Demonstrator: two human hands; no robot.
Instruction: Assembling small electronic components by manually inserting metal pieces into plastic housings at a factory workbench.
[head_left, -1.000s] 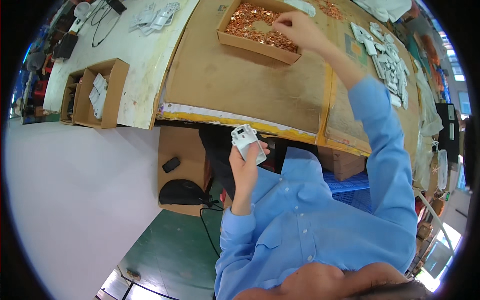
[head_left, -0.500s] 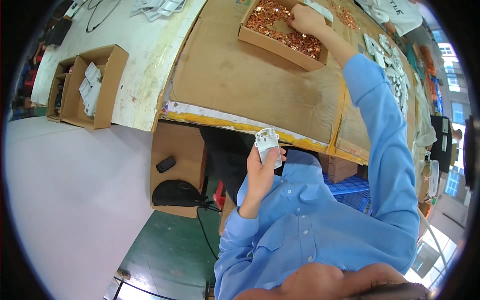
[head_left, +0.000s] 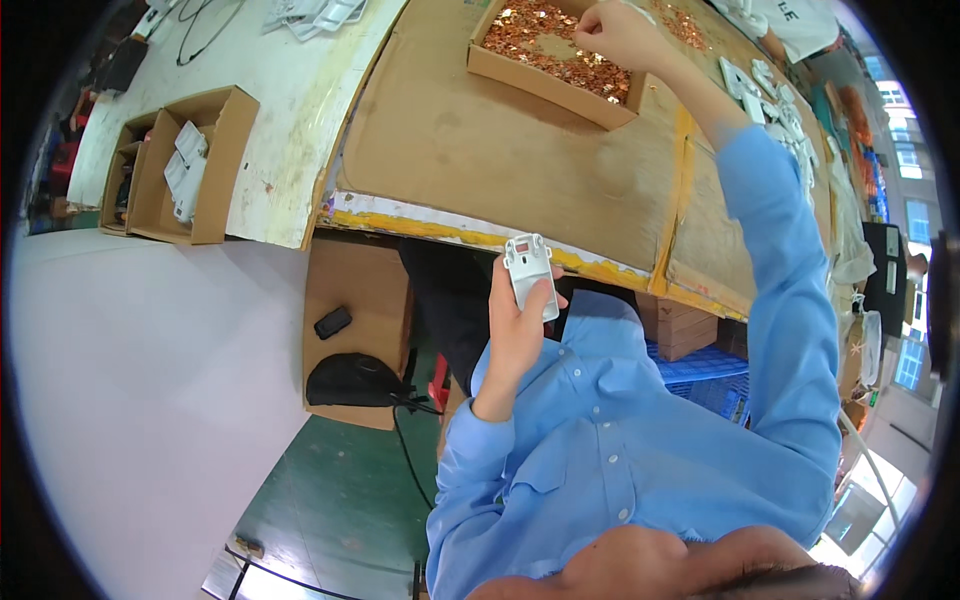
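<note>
My left hand (head_left: 515,330) is closed around a white plastic housing (head_left: 530,268), thumb on its face, just off the table's front edge. The housing is tilted and has a small window-like opening near its top. At the far side, my right hand (head_left: 622,38) is over a shallow cardboard box (head_left: 550,88) full of small copper-coloured metal pieces (head_left: 530,35). Its fingertips are pinched together above the pieces; whatever lies between them is too small to make out.
More copper-coloured pieces (head_left: 683,28) lie beyond the box. White plastic parts (head_left: 765,95) are heaped at the right. On the left, a divided cardboard box (head_left: 225,165) holds white parts (head_left: 185,172). The table's taped front edge (head_left: 440,228) runs before me.
My right hand has come up off the copper-coloured pieces, its fingertips now pinched in view. My left hand and the white housing have risen slightly in the picture.
</note>
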